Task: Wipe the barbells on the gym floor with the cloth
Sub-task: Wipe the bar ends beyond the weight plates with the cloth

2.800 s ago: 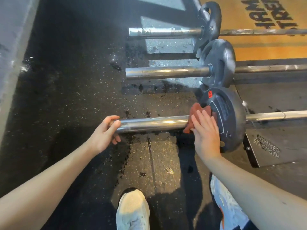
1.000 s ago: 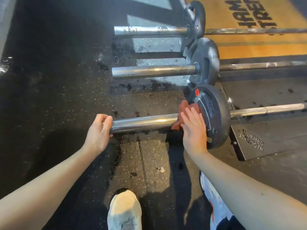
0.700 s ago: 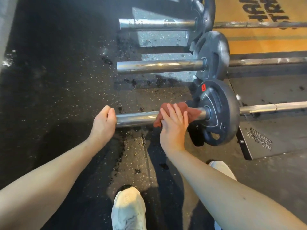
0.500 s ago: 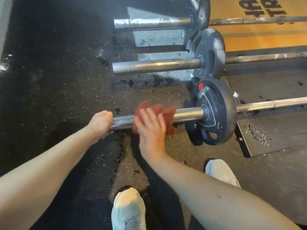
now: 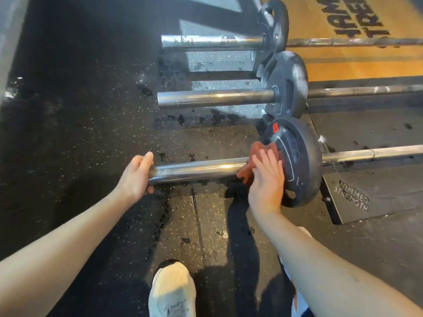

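Three barbells lie side by side on the dark rubber floor. The nearest barbell [image 5: 199,170] has a shiny steel sleeve and a black weight plate [image 5: 297,165]. My left hand [image 5: 136,177] grips the sleeve's free end. My right hand [image 5: 266,179] holds a rust-red cloth [image 5: 257,150] wrapped over the sleeve, right against the plate. The middle barbell [image 5: 215,97] and the far barbell [image 5: 210,41] lie beyond, each with its own black plate.
A black metal platform edge [image 5: 352,197] with lettering lies just right of the near plate. An orange wooden platform [image 5: 343,62] fills the far right. My two light shoes [image 5: 171,291] stand at the bottom edge. A grey wall base [image 5: 9,42] runs along the left.
My right hand slid the cloth left along the sleeve toward my left hand, then back right until it met the plate. My left hand stayed on the sleeve's end.
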